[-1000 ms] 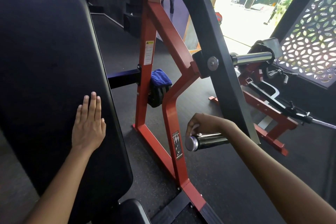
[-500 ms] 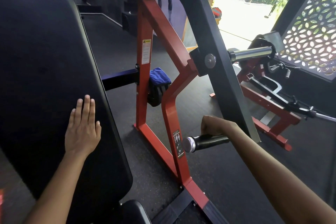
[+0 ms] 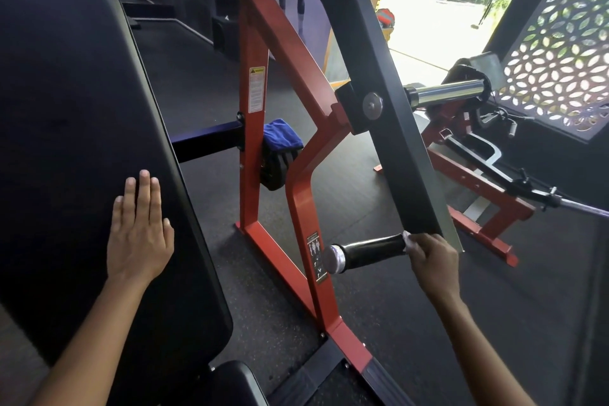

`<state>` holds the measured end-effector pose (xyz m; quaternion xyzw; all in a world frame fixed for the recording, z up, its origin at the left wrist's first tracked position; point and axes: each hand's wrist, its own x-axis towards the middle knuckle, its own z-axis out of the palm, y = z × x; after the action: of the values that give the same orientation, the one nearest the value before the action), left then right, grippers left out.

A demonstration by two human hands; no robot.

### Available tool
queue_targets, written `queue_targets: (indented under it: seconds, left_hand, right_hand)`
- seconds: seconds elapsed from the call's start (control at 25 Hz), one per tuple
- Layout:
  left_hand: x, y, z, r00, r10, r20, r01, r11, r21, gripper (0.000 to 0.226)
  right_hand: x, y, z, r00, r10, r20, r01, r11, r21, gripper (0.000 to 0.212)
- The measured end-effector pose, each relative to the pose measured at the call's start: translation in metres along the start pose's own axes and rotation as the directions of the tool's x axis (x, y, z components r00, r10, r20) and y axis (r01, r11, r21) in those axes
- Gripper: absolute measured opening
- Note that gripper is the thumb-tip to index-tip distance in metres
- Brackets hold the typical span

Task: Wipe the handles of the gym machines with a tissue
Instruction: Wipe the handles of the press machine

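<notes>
The right hand (image 3: 431, 259) is curled around the inner end of the one black handle (image 3: 370, 249), pinching a single white tissue (image 3: 408, 239) against it; the metal end cap (image 3: 333, 259) lies well outward of that grip. The left hand (image 3: 140, 234) rests flat, fingers straight, on the black pad (image 3: 66, 109). The thin tissue could bunch or tear under a hard squeeze, leaving parts unwiped.

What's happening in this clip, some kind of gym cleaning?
Yes. A person is wiping a gym machine's black handle with a white tissue. The right hand holds the tissue against the inner end of the handle, next to the black lever arm. The left hand rests flat, fingers straight, on the black back pad. A blue cloth lies draped on the red frame behind.
</notes>
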<state>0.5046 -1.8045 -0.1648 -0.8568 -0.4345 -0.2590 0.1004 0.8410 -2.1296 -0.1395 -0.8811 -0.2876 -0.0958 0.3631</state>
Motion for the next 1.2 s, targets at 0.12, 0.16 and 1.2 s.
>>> queue_targets:
  seconds: [0.12,0.16,1.2]
  left_hand:
    - [0.001,-0.001,-0.003,1.0,0.02,0.013,-0.02,1.0,0.005,0.068]
    - [0.0,-0.002,-0.003,1.0,0.024,0.019,-0.024,1.0,0.009,0.069]
    - [0.0,0.003,-0.003,1.0,0.001,0.022,-0.001,1.0,-0.007,0.071]
  right_hand:
    - [-0.024,0.004,0.022,0.974,0.212,-0.082,-0.202,0.973,0.109,0.004]
    - [-0.026,-0.002,0.027,0.955,0.28,-0.095,-0.261,0.95,0.17,0.004]
    - [-0.031,-0.03,0.038,0.763,0.627,-0.157,-0.515,0.736,0.439,0.013]
